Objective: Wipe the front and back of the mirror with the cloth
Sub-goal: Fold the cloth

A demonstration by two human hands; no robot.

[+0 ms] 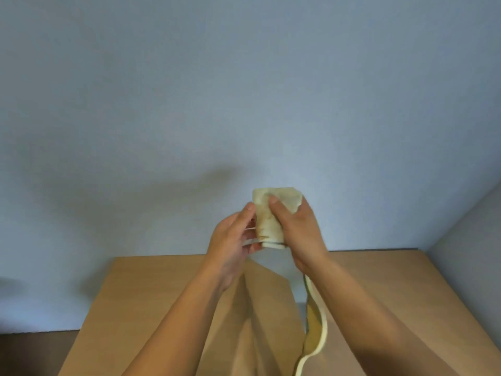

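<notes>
I am watching the right hand (295,226) pressing the cloth (273,213) over the mirror (250,241), its left edge pinched in the left hand (233,237), above the tabletop (151,289).

Cloth (273,213) pale cream-yellow, brownish smudges; table (151,294) light tan wood; wall (244,90) grey-blue.

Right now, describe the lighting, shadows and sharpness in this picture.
Head view: soft, even light, no glare; a broad blurred shadow of the arms falls on the wall to the left; the left hand, right hand and cloth look slightly soft; the wooden table edges splay outward, typical of a wide-angle lens.
</notes>
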